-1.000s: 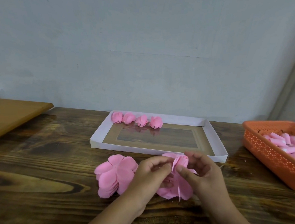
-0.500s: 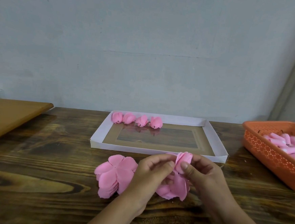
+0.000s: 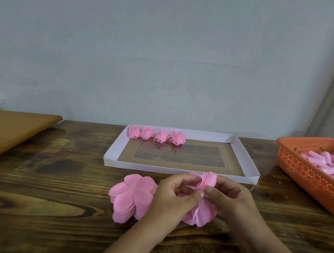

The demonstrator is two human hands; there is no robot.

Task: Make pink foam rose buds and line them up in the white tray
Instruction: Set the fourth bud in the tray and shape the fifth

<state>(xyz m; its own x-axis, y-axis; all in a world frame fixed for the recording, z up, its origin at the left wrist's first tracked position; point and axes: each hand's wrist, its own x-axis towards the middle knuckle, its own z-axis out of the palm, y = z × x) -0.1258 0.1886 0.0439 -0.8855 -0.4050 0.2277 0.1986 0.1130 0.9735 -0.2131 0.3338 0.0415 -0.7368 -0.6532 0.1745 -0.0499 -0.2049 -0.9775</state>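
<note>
Folding a pink foam petal piece (image 3: 206,201) into a bud, pinched between left hand (image 3: 173,196) and right hand (image 3: 230,199), just before the shallow white cardboard tray (image 3: 180,170). Four finished pink foam rose buds (image 3: 157,134) lined along tray's far wall. Next, likely: tightening the wrap, then placing beside that row.

Four buds (image 3: 157,135) sat in a row in the one tray (image 3: 180,170). One petal stack (image 3: 131,197) lay on the table (image 3: 38,176), one flower (image 3: 201,211) was between two hands. One basket (image 3: 306,173) was there, its pink pieces too heaped to count.
</note>
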